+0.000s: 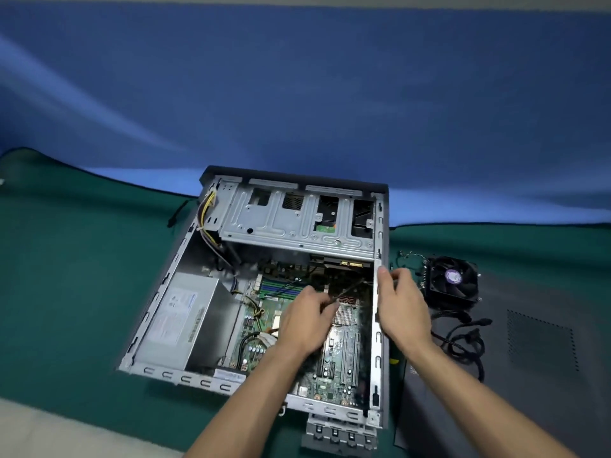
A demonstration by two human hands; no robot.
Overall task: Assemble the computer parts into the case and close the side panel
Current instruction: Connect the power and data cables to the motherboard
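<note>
Grey steel, the open case (185, 380) lies at centre on our green mat (66, 276). Our left hand (305, 320) pinches a thin cable (350, 289) over the motherboard (327, 385); our right hand (401, 307) grips the three o'clock wall. Tugging could snag that cable. The side panel (515, 352) and the cooler fan (453, 280) wait at three o'clock, cords tangled between.

The left hand (309, 320) hides part of the motherboard (334, 375) (its fingertips seemingly pinch something unclear).
</note>
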